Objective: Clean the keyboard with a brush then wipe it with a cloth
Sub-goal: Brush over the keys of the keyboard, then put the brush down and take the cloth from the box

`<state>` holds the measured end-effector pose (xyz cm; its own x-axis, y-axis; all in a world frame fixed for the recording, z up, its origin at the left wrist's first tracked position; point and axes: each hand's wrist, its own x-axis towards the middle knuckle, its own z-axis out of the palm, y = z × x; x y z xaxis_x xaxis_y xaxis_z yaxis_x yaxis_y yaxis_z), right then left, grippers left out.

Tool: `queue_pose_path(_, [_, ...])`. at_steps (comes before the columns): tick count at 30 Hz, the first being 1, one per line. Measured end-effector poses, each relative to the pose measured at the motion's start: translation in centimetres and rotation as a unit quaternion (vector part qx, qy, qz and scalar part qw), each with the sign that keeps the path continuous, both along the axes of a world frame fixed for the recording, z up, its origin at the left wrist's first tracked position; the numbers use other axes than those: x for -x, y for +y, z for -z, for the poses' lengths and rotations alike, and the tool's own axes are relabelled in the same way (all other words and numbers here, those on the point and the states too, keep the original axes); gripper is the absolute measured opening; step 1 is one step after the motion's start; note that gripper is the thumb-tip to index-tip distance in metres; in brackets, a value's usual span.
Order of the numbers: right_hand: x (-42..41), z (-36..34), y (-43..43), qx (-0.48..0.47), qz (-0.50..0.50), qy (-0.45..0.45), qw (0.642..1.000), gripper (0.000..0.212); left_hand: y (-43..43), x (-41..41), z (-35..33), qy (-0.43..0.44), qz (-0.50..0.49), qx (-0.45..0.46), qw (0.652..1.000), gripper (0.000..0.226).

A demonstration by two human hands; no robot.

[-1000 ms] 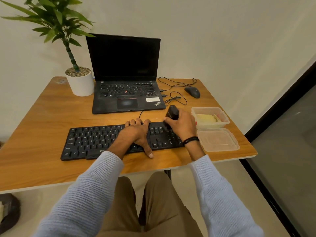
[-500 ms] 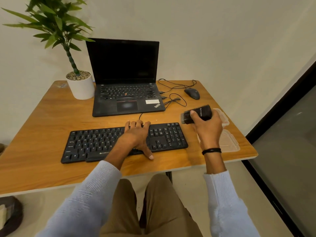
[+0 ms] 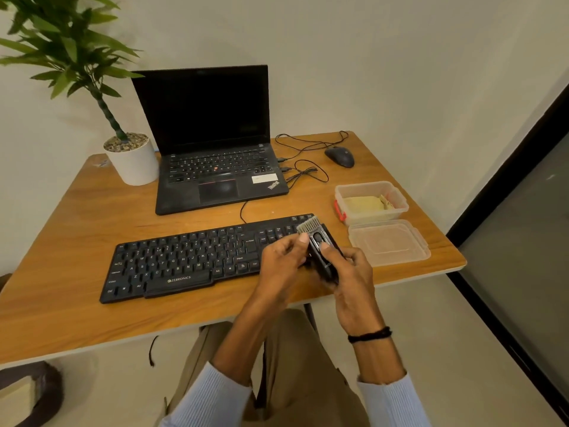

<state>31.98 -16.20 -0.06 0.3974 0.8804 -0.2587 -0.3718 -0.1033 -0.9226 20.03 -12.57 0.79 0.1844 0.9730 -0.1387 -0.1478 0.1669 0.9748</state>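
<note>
Wooden desk (image 3: 70, 241) against a pale wall, with a black keyboard (image 3: 184, 260) lying flat near its front edge. Over the keyboard's right end, both hands grip a small black brush (image 3: 320, 251), pale bristles pointing away: the left hand (image 3: 283, 266) pinches its side, the right hand (image 3: 351, 272) wraps its body, thumb on top.

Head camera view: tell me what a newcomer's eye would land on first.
First, the two hands meeting over the right end of the black keyboard: the right hand grips a black brush, bristles pointing away, while the left hand fingers its top. Next, the open laptop with its dark screen behind, and the clear container holding a yellow cloth at right.
</note>
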Motion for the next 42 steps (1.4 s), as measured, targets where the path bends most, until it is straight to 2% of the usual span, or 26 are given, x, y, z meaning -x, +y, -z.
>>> queue_pose_path(4, [-0.7,-0.1,-0.7,0.012,-0.052,-0.046,0.998,0.049,0.0,-0.1,-0.5,0.034,0.043,-0.058,0.997,0.024])
queue_pose_path(13, [-0.9,0.0,-0.6,0.003,0.003,-0.114,0.993,0.044,0.5,-1.2,-0.6,0.073,0.094,-0.089,0.989,0.027])
queue_pose_path(17, [-1.2,0.3,-0.6,-0.023,0.002,-0.108,0.994,0.033,0.7,-1.7,-0.5,0.062,0.092,-0.088,0.99,0.025])
queue_pose_path(23, [-2.4,1.4,-0.9,-0.024,-0.042,-0.046,0.998,0.023,0.8,-2.8,-0.2,0.064,0.074,-0.082,0.992,0.022])
queue_pose_path(24, [-2.8,1.7,-0.8,-0.027,-0.043,-0.072,0.996,0.026,0.7,-3.1,0.0,0.067,0.067,-0.081,0.992,0.023])
queue_pose_path(26, [-3.6,1.8,-1.1,-0.024,-0.03,-0.189,0.981,0.048,0.5,-3.9,0.3,0.06,0.048,-0.071,0.994,0.024])
queue_pose_path(28, [-4.4,1.5,-1.6,-0.006,-0.018,-0.339,0.941,0.066,0.8,-4.8,0.5,0.061,0.028,-0.063,0.996,0.025])
queue_pose_path(30, [-5.3,1.2,-1.9,0.011,0.005,-0.437,0.9,0.069,1.4,-6.2,0.7,0.068,0.018,-0.05,0.996,0.028])
queue_pose_path(33, [-7.9,0.7,-1.3,0.044,0.032,-0.491,0.869,0.063,2.0,-9.0,0.7,0.066,0.014,-0.004,0.998,0.033])
queue_pose_path(36, [-11.7,1.0,0.1,0.097,0.051,-0.519,0.848,0.053,2.6,-11.6,1.0,0.091,0.01,-0.015,0.996,0.026])
queue_pose_path(42, [-17.0,1.5,2.8,0.165,0.103,-0.504,0.841,0.035,3.7,-14.5,1.7,0.188,-0.001,-0.053,0.981,0.025])
